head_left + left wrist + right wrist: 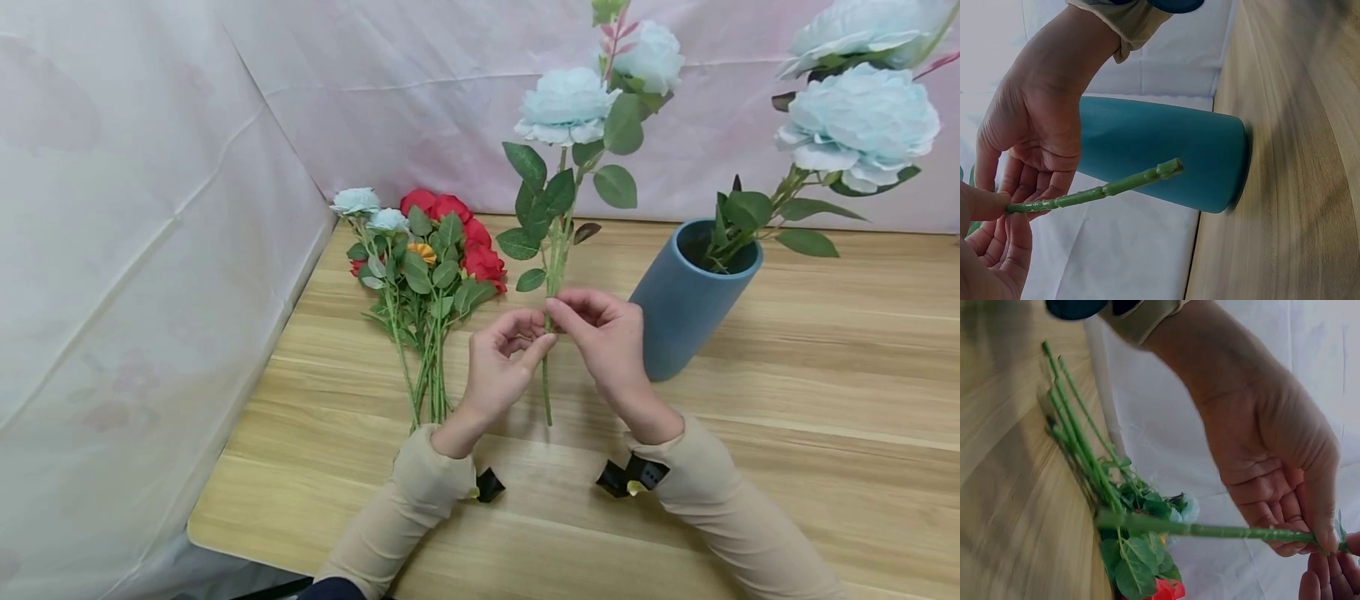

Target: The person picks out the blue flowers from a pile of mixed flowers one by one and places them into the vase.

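An artificial flower stem with pale blue blooms (567, 107) and green leaves stands upright between both hands above the table. My left hand (504, 367) pinches its green stem (547, 392) between thumb and finger. Slightly higher, my right hand (609, 337) pinches the same stem, its other fingers curled. The bare lower end of the stem (1113, 187) sticks out below the hands in the left wrist view. Beside my right hand is a blue vase (686, 312), holding another pale blue flower (862, 125) that leans right.
To the left on the wooden table (817, 400) lies a bunch of artificial flowers, with red blooms (480, 246), small pale blue blooms (356, 201) and an orange one (422, 252). Their stems (1075, 428) point toward the person. A pale cloth backdrop (420, 108) hangs behind and left.
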Available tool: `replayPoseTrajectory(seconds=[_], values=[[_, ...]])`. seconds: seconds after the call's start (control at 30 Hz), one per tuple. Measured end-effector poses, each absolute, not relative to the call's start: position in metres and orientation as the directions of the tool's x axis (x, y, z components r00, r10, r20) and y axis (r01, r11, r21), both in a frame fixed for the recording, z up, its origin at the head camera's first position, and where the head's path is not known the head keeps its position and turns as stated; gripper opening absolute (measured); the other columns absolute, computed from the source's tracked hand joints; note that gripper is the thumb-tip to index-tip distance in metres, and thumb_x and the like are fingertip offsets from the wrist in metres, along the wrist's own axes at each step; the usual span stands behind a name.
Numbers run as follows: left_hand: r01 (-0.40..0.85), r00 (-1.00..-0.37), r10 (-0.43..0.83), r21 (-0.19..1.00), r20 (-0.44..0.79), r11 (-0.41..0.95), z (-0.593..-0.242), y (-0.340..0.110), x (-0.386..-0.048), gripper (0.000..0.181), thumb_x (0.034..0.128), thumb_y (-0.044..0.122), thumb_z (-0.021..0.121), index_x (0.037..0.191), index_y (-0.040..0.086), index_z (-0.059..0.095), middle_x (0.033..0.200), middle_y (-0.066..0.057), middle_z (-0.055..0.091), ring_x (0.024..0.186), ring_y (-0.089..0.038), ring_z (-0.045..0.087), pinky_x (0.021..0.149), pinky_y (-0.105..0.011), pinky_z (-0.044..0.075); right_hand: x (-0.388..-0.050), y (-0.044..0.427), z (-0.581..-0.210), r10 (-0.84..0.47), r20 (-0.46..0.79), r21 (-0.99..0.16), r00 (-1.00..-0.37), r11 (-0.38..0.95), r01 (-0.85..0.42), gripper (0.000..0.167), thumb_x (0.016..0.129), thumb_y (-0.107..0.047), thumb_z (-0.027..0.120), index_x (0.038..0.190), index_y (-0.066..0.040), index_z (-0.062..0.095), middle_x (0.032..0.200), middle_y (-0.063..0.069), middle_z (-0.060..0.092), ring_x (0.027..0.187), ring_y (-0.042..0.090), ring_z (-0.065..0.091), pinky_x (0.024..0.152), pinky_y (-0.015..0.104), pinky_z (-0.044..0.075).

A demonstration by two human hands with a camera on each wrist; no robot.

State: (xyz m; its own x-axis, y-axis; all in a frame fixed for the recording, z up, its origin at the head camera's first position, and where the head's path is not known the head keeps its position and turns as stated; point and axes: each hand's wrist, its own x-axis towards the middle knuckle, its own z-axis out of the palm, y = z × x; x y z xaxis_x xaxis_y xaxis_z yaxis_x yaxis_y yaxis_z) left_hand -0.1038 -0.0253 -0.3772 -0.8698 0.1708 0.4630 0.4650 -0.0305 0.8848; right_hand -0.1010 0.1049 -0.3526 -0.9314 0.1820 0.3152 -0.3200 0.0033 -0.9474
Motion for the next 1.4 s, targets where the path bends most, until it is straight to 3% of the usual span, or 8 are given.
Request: replayPoseTrajectory(seconds=[0.37,0.6,0.9,1.07,1.4], values=[[0.477,-0.863,0.166,0.878,0.477,-0.045,-0.377,-0.026,-0.104,0.012,0.0799,-0.011,0.066,0.09,-0.013,0.061,0.084,-0.024,0.063,0.076,-0.011,0.058,0.062,-0.024,0.053,-0.097,0.105,-0.347,0.186,0.267,-0.963,-0.946,0.013,-0.269,0.014,0.08,0.001,0.071,0.091,0.01,0.068,0.074,-0.008,0.067,0.065,0.009,0.059,0.058,0.021,0.053],[0.411,-0.906,0.094,0.911,0.413,-0.04,-0.377,-0.025,-0.105,0.009,0.0776,-0.009,0.07,0.084,-0.012,0.064,0.081,-0.023,0.064,0.074,-0.008,0.061,0.065,-0.03,0.057,-0.098,0.104,-0.348,0.172,0.269,-0.959,-0.948,-0.04,-0.28,0.017,0.079,0.004,0.071,0.092,0.013,0.065,0.077,0.002,0.067,0.07,0.009,0.061,0.062,0.02,0.054],[0.358,-0.923,0.139,0.933,0.36,-0.038,-0.376,-0.03,-0.105,0.013,0.0774,-0.011,0.069,0.089,-0.012,0.063,0.087,-0.024,0.064,0.076,-0.009,0.06,0.068,-0.041,0.057,-0.099,0.109,-0.343,0.157,0.332,-0.943,-0.93,0.024,-0.333,0.014,0.08,0.007,0.069,0.093,0.011,0.065,0.079,-0.006,0.065,0.076,0.011,0.062,0.072,0.022,0.055],[0.337,-0.933,0.134,0.942,0.335,-0.006,-0.378,-0.043,-0.11,0.016,0.0769,-0.01,0.07,0.091,-0.012,0.063,0.089,-0.023,0.063,0.078,-0.011,0.061,0.069,-0.033,0.057,-0.097,0.114,-0.337,0.166,0.412,-0.911,-0.896,0.048,-0.41,0.012,0.081,0.007,0.068,0.091,0.012,0.065,0.079,-0.001,0.066,0.075,0.012,0.062,0.07,0.021,0.055],[0.263,-0.964,-0.017,0.964,0.264,0.034,-0.386,-0.079,-0.12,0.016,0.0796,-0.008,0.068,0.093,-0.013,0.063,0.09,-0.024,0.064,0.075,-0.006,0.062,0.068,-0.02,0.054,-0.091,0.118,-0.324,0.176,0.526,-0.84,-0.832,-0.046,-0.54,0.01,0.079,0.008,0.069,0.085,0.015,0.063,0.079,0.015,0.065,0.073,0.013,0.062,0.068,0.019,0.055]])
